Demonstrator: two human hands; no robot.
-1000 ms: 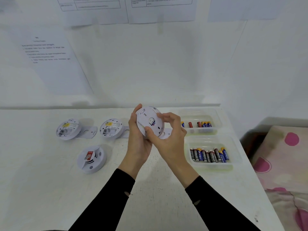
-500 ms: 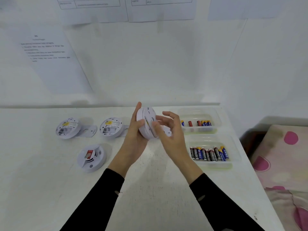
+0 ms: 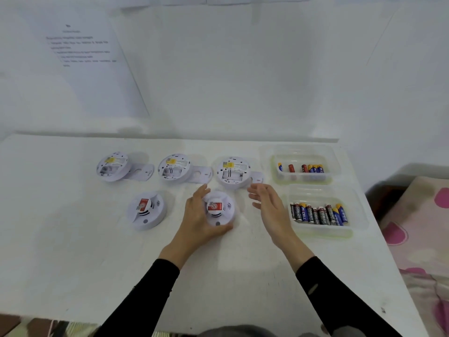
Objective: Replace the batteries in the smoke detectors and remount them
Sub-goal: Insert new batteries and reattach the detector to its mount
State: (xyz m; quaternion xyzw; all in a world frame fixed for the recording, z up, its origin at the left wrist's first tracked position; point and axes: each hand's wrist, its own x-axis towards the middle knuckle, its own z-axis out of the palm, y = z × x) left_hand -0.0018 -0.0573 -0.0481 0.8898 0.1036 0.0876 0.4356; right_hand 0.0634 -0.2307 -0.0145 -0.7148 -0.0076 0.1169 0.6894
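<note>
While the left hand [image 3: 196, 220] grips the closed smoke detector [image 3: 217, 210] resting face-up at the middle of the worktop [image 3: 73, 251], the right hand [image 3: 267, 205], spread and empty, hovers nearer the open detector [image 3: 233, 172] just beyond, toward the far edge.

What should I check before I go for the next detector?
1. Right front detector face up on the table: ok.
2. Left hand off it: not ok, fingers curl round its rim.
3. Right hand free: ok, open and holding nothing.
4. Rear right detector back up, battery bay empty: ok.
5. Its mounting plate beside it: ok.
6. Batteries in the near tray fresh: cannot tell.
</note>
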